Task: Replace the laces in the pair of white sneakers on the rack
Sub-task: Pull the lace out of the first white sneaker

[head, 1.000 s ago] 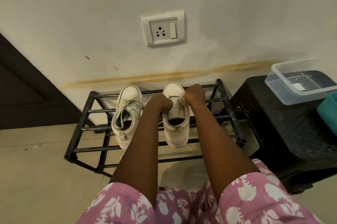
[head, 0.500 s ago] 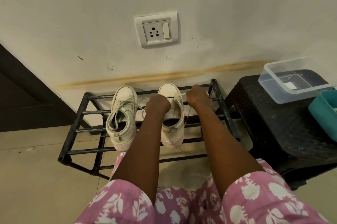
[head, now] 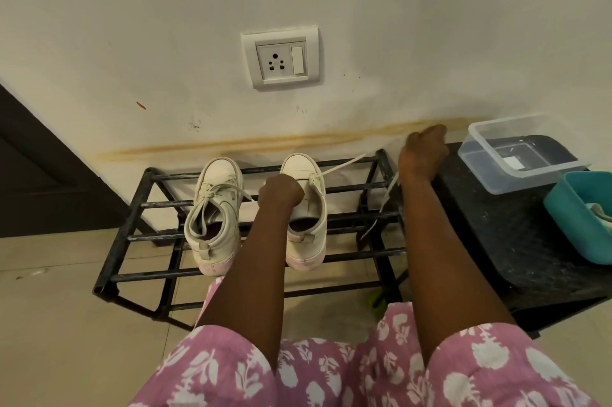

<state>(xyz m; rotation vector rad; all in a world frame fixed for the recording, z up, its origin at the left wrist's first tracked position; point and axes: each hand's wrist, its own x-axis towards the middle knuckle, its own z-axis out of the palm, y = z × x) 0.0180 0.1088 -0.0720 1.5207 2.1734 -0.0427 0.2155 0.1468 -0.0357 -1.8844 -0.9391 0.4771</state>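
1. Caught the right sneaker [head: 299,166] on the top bars of the black metal rack [head: 165,203], toe to the wall and heel hanging past a front bar.
2. Gripped that shoe at the throat with the left hand [head: 281,194], fingers curled over and mostly out of sight.
3. Held a white lace [head: 341,165] taut from the toe-end eyelets up and rightward to the right hand [head: 422,151]. Pinched it there in closed fingers, over the rack's right end and near the wall. Let the loose tail dangle below the wrist, across the bars.
4. Showed the left sneaker [head: 215,207] just beside its mate on the same bars, laced and tied in a loose bow, collar gaping open.
5. Could not read any brand mark on either shoe at this size.
6. Showed a black plastic stool [head: 496,241] just right of the rack. Carried on it a clear tub [head: 516,181] with a small white label [head: 511,162] inside, print too small to read. Carried beside that a teal tub [head: 569,224] holding something pale, cut off by the frame edge.
7. Framed a white socket plate [head: 280,57] with one switch on the scuffed wall above, and a brownish streak [head: 298,141] running just over the rack.
8. Took in pink sleeves [head: 231,370] with a white floral print along the bottom edge, above beige floor tiles [head: 66,323].
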